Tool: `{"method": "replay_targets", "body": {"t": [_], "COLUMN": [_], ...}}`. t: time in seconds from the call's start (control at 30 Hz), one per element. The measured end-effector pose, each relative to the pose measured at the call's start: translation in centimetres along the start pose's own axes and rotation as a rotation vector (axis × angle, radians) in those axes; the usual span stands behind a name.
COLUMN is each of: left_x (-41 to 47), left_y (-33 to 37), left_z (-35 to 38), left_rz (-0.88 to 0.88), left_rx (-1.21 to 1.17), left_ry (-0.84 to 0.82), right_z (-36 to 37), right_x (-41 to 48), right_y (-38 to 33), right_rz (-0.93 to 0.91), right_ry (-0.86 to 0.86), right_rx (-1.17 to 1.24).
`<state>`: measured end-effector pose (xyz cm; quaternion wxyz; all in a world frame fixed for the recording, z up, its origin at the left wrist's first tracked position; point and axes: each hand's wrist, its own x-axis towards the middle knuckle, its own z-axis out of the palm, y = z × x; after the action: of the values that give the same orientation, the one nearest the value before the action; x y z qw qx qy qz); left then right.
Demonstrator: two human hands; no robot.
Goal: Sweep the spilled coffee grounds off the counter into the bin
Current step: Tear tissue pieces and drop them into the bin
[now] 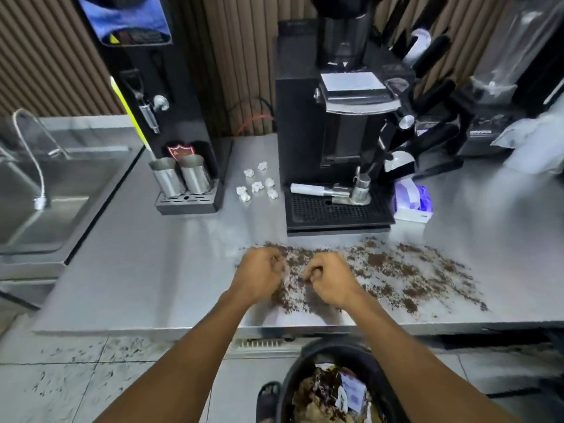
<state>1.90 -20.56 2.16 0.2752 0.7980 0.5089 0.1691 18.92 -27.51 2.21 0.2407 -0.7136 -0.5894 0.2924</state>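
Brown coffee grounds (393,271) lie scattered over the steel counter (152,270), from the middle toward the right, near its front edge. My left hand (259,274) and my right hand (331,277) rest side by side on the left end of the spill, both curled into loose fists with fingers tucked under. Neither shows anything held. A black bin (293,377) with paper and brown waste inside stands on the floor right below the counter's edge, under my right forearm.
A black coffee machine (305,132) with a drip tray stands behind the spill. Several crumpled white paper balls (258,186) lie to its left. Two steel pitchers (180,178), a tissue box (412,199) and a sink (45,190) are also there.
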Motion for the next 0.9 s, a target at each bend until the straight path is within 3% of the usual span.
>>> {"method": "replay_targets", "body": {"t": [0.17,0.4,0.63,0.9], "left_x": [10.9,21.6,24.5,22.5], "left_y": [-5.5,-10.7,-13.4,-13.2], "left_z": [-4.0,-5.5,-2.8,-1.7], "left_rz": [-0.079,-0.041,0.046,0.064], "left_rx": [0.051,0.23,0.253,0.176], "left_ry": [0.061,-0.006,-0.033,-0.035], "right_z": [1.5,3.6,5.9,6.4], "right_x": [12.6,24.5,28.1,26.3], "right_y": [-3.3,-6.5,-4.8,-4.5], "right_rz": [0.042,0.015,-0.011,0.162], "right_ry": [0.075,0.091,0.051,-0.004], "right_rx": [-0.052,-0.249,-0.48,-0.262]}}
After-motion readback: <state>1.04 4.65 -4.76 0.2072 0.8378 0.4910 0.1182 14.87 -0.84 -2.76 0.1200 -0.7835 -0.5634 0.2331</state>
